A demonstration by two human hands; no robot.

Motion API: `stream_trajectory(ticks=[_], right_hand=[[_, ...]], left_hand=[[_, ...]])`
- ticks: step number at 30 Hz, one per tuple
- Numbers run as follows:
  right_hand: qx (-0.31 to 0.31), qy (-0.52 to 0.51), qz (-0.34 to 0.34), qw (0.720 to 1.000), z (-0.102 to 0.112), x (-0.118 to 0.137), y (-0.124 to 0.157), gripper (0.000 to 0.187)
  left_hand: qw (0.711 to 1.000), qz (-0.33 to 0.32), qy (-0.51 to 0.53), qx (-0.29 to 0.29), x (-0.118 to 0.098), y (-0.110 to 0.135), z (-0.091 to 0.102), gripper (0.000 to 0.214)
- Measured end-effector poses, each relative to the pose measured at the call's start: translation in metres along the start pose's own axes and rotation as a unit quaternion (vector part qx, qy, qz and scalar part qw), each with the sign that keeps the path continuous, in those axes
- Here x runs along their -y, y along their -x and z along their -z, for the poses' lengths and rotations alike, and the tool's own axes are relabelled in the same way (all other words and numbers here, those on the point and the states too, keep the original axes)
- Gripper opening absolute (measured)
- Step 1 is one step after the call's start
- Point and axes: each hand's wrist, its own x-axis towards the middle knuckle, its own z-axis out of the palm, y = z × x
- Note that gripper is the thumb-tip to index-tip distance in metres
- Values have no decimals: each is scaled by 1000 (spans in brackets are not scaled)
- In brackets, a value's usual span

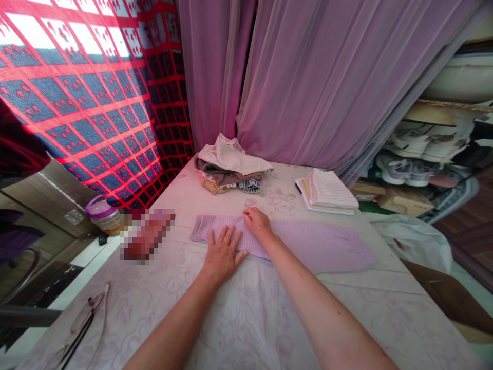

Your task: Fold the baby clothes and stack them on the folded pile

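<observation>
A lilac ribbed garment [327, 241] lies flat in a long folded strip across the table; it looks like a pair of trousers, with a banded end at the left. My left hand [224, 252] rests on its lower edge near that band, palm down and fingers spread. At the far edge, my right hand [257, 222] has its fingers curled in a pinch on the cloth, though the fingertips are partly hidden. My right forearm crosses over the middle of the garment.
The table [246, 318] has a pale floral cover. A clothes pile [234, 162] sits at the back, with a folded striped stack [331, 190] to its right. Glasses [87, 318] and a blurred-out reddish object [148, 236] lie left. A shoe shelf [408, 169] stands right; purple curtains [308, 77] hang behind.
</observation>
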Motion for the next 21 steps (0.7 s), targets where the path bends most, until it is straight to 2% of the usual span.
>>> stream_trajectory(ticks=[3,5,7,12,16,21], right_hand=[[-4,-6,48,999,-2,-7,16,33],[20,0,91,996,-3,-12,25,33],[48,12,107,993,-2,-16,32,36],[49,35,86,994,10,-21,53,43],[84,41,70,993,16,-39,73,49],[27,30,17,999,28,-77,95,50]], left_hand=[[1000,20,-5,-6,1,-2,1,56],[999,38,-13,-18,2,-3,1,53],[998,48,-20,-26,2,-4,0,52],[998,55,-25,-13,2,-6,1,51],[998,59,-26,5,1,-7,4,53],[998,54,-31,5,2,-8,4,53]])
